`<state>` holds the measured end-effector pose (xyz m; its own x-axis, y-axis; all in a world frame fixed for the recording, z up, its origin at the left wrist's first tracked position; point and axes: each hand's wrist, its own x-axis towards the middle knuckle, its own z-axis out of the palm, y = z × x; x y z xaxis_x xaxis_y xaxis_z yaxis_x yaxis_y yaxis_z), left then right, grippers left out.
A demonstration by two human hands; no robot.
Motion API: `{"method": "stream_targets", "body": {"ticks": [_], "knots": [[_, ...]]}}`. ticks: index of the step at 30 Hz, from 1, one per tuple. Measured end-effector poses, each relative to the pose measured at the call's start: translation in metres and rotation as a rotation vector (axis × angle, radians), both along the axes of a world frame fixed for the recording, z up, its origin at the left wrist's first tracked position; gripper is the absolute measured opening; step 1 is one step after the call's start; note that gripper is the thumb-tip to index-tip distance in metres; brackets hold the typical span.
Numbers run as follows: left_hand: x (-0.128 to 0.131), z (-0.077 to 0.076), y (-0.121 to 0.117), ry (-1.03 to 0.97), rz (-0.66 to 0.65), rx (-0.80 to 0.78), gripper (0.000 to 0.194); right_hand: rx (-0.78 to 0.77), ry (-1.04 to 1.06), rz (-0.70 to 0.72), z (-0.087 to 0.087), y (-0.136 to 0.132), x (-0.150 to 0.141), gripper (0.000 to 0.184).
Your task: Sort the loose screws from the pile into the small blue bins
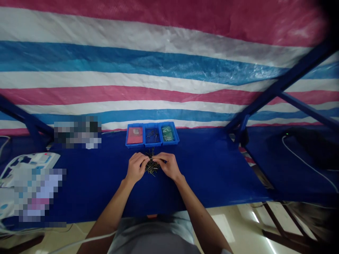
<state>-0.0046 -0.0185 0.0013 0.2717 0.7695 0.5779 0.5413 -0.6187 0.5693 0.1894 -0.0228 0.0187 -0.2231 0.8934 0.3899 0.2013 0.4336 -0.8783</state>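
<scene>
On the blue table, a loose pile of thin, brassy and dark pin-like pieces (152, 168) lies between my two hands. My left hand (136, 166) is closed, thumb and fingers pinched together above the pile's left side. From the other side my right hand (168, 164) reaches in, also pinching, its fingertips almost meeting the left ones. Whatever sits between the fingertips is too small to make out. Just beyond stand three joined blue bins: the left bin (127, 137) has a reddish content, the middle bin (153, 144) dark thin pieces, the right bin (177, 135) greenish packets.
A white power strip (50, 160) and blurred-out items lie at the table's left. Blue metal frame bars (265, 95) slope down on the right. Behind hangs a striped plastic sheet (169, 79). A white cable (87, 239) crosses near my left forearm.
</scene>
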Motion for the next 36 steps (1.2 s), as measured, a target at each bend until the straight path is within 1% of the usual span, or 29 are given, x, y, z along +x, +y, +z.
{"method": "stream_targets", "body": {"ticks": [2,4,7,8,10,12,14,16,17,19,21,24,26,30,32,36], "knots": [[-0.002,0.001,0.001,-0.019,0.009,-0.019,0.02,0.046,-0.016,0.001,0.0,0.004,0.004,0.016],[-0.004,0.002,0.001,-0.072,0.063,-0.05,0.023,0.084,-0.072,-0.035,0.0,0.01,0.009,0.015],[-0.007,0.003,0.0,-0.189,0.216,-0.108,0.027,0.134,-0.19,-0.172,0.002,0.023,0.012,0.011],[-0.008,0.004,0.0,-0.212,0.241,-0.129,0.028,0.147,-0.238,-0.223,0.003,0.028,0.011,0.01],[-0.008,0.004,0.0,-0.232,0.244,-0.152,0.028,0.16,-0.308,-0.312,0.005,0.041,0.007,0.01],[-0.007,0.004,0.0,-0.24,0.241,-0.17,0.027,0.173,-0.369,-0.369,0.007,0.052,0.0,0.013],[-0.007,0.004,0.001,-0.248,0.248,-0.188,0.027,0.198,-0.432,-0.39,0.008,0.057,-0.004,0.018],[-0.008,0.003,0.002,-0.268,0.259,-0.214,0.026,0.224,-0.445,-0.396,0.007,0.055,-0.005,0.028],[-0.008,0.002,0.002,-0.283,0.265,-0.228,0.025,0.232,-0.432,-0.395,0.005,0.052,-0.003,0.028],[-0.009,0.001,0.004,-0.317,0.275,-0.253,0.025,0.229,-0.378,-0.375,-0.001,0.042,0.003,0.022],[-0.009,0.0,0.006,-0.349,0.287,-0.26,0.022,0.196,-0.326,-0.305,-0.008,0.031,0.013,0.02],[-0.008,-0.001,0.008,-0.388,0.288,-0.254,0.021,0.068,-0.296,-0.183,-0.018,0.02,0.029,0.017],[-0.007,-0.001,0.009,-0.399,0.269,-0.263,0.021,-0.019,-0.293,-0.13,-0.022,0.017,0.039,0.014],[-0.006,0.002,0.006,-0.388,0.197,-0.306,0.03,-0.12,-0.296,-0.046,-0.024,0.013,0.054,0.012],[-0.006,0.004,0.004,-0.365,0.168,-0.319,0.031,-0.147,-0.302,-0.027,-0.022,0.013,0.058,0.011],[-0.004,0.005,0.003,-0.373,0.158,-0.327,0.032,-0.17,-0.339,0.012,-0.022,0.013,0.06,0.01]]}}
